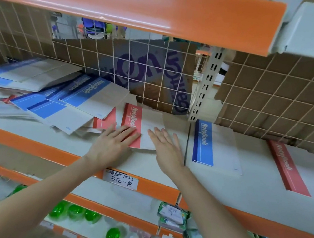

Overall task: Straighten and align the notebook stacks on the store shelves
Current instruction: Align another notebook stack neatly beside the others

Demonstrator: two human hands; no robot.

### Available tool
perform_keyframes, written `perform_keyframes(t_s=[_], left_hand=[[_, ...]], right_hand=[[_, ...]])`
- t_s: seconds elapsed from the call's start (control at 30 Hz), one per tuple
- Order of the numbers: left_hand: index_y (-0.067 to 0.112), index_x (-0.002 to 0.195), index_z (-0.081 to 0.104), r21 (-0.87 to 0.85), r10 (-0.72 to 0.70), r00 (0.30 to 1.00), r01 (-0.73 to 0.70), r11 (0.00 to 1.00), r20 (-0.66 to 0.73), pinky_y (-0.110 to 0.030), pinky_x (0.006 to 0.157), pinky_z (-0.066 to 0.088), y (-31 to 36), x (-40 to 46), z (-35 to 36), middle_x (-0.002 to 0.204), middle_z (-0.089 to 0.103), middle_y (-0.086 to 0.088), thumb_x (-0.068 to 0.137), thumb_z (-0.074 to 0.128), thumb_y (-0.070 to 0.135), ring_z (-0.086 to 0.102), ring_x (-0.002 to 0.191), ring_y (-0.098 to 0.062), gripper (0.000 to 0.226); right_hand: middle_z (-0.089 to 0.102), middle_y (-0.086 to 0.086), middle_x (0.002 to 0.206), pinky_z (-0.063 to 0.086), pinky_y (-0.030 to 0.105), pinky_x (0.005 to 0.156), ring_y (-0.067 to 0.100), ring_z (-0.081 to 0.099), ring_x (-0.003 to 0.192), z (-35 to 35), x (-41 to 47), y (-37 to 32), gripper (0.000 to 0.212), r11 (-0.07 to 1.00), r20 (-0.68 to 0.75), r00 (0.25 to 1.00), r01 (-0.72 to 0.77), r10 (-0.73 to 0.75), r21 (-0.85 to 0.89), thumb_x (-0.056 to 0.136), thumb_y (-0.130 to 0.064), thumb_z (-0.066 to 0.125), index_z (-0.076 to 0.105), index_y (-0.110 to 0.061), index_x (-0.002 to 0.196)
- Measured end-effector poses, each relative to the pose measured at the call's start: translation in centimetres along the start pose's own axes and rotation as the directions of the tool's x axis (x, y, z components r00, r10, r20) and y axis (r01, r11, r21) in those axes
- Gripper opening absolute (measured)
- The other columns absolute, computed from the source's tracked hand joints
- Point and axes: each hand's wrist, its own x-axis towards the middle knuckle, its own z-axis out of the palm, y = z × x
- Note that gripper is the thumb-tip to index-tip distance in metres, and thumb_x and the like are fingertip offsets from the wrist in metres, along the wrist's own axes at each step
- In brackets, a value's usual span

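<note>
A red-banded notebook [132, 118] lies flat in the middle of the white shelf [80, 144]. My left hand [113, 143] rests on its red band with straight fingers. Beside it, my right hand [166, 146] lies flat on the notebook's white half, fingers spread. To the left, a messy heap of blue-banded notebooks [86, 97] fans out at odd angles over some red ones. A tidy blue-banded stack [209, 144] sits right of the shelf joint. Further right lies a red-banded stack [288, 169].
An orange-fronted upper shelf [128, 1] overhangs close above. Behind the notebooks stands a wire grid backed with cardboard [148, 73]. A handwritten price tag [121, 179] hangs on the shelf's orange edge. Lower shelves hold green bottles [76, 211] and tissue packs [174, 218].
</note>
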Motion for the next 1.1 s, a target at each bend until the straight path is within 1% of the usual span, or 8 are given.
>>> perform_keyframes(t_s=[0.1,0.37,0.53,0.73,0.87,0.97,1.03,1.1], left_hand=[[0.003,0.117,0.065,0.003,0.062,0.996,-0.062,0.998,-0.062,-0.057,0.082,0.051,1.7,0.8,-0.6,0.116,0.065,-0.016,0.056,0.066,-0.016,0.065,0.102,-0.034,0.064],[0.005,0.124,0.059,-0.037,0.038,0.996,-0.041,0.998,-0.077,-0.06,0.087,0.045,11.1,7.0,-3.2,0.124,0.061,-0.017,0.042,0.067,-0.027,0.061,0.109,-0.037,0.088],[0.006,0.123,0.061,-0.105,0.103,0.982,-0.121,0.987,-0.16,-0.059,0.085,0.047,22.2,12.7,-3.6,0.121,0.063,-0.015,0.056,0.055,-0.024,0.063,0.106,-0.036,0.073],[0.012,0.115,0.067,-0.15,0.15,0.968,-0.183,0.972,-0.203,-0.05,0.08,0.053,35.1,18.7,-4.6,0.115,0.068,-0.008,0.067,0.046,-0.008,0.067,0.1,-0.026,0.056],[0.016,0.116,0.068,-0.139,0.119,0.992,-0.124,0.982,-0.046,-0.05,0.083,0.054,39.5,19.9,-4.6,0.114,0.068,-0.007,0.04,0.082,-0.012,0.066,0.103,-0.025,0.082],[0.02,0.123,0.062,-0.147,0.096,0.993,-0.085,0.985,0.065,-0.048,0.091,0.049,40.6,20.4,-4.3,0.12,0.065,-0.008,0.047,0.084,-0.005,0.062,0.11,-0.024,0.083],[0.03,0.146,0.03,-0.151,0.093,0.966,-0.058,0.987,0.241,-0.042,0.113,0.023,40.9,20.4,-3.5,0.148,0.037,-0.005,0.081,0.064,0.008,0.035,0.137,-0.019,0.076],[0.037,0.149,0.003,-0.183,0.074,0.917,-0.002,0.983,0.393,-0.038,0.117,0.001,40.5,20.1,-2.4,0.158,0.01,0.003,0.099,0.032,0.033,0.01,0.145,-0.016,0.058]], right_hand=[[0.007,0.001,0.16,-0.002,0.042,0.115,0.017,0.001,0.147,-1.4,-1.3,1.4,0.075,0.998,-0.077,0.996,0.035,-0.038,-0.046,0.088,0.008,0.037,0.011,-0.022,0.152],[0.013,0.004,0.159,-0.001,0.042,0.115,0.022,0.007,0.146,-5.3,-7.9,10.9,0.068,0.989,-0.215,0.976,0.0,-0.033,-0.15,0.091,0.0,0.038,0.016,-0.021,0.151],[0.031,0.007,0.153,0.018,0.045,0.113,0.025,0.024,0.142,-7.2,-15.6,20.8,0.069,0.982,-0.266,0.963,-0.091,0.044,-0.168,0.085,-0.002,0.056,0.032,-0.018,0.147],[0.021,0.002,0.156,0.004,0.039,0.114,0.019,0.012,0.145,-8.7,-24.5,31.5,0.069,0.96,-0.207,0.957,-0.235,0.201,-0.154,0.088,0.001,0.041,0.022,-0.022,0.15],[0.018,-0.002,0.156,-0.01,0.037,0.112,0.015,0.009,0.145,-8.6,-27.2,34.9,0.067,0.957,-0.145,0.961,-0.255,0.235,-0.141,0.091,-0.001,0.036,0.016,-0.024,0.151],[0.019,-0.002,0.156,-0.004,0.038,0.113,0.015,0.01,0.144,-8.1,-28.1,35.9,0.066,0.959,-0.102,0.963,-0.261,0.25,-0.11,0.091,-0.001,0.035,0.017,-0.024,0.15],[0.02,-0.003,0.156,0.001,0.039,0.115,0.015,0.011,0.144,-7.7,-28.6,36.3,0.066,0.96,-0.072,0.963,-0.265,0.259,-0.091,0.091,-0.002,0.036,0.018,-0.025,0.15],[0.018,-0.006,0.156,0.002,0.039,0.115,0.013,0.01,0.144,-7.4,-28.7,36.8,0.066,0.961,-0.026,0.963,-0.271,0.27,-0.06,0.091,-0.004,0.038,0.019,-0.027,0.149]])
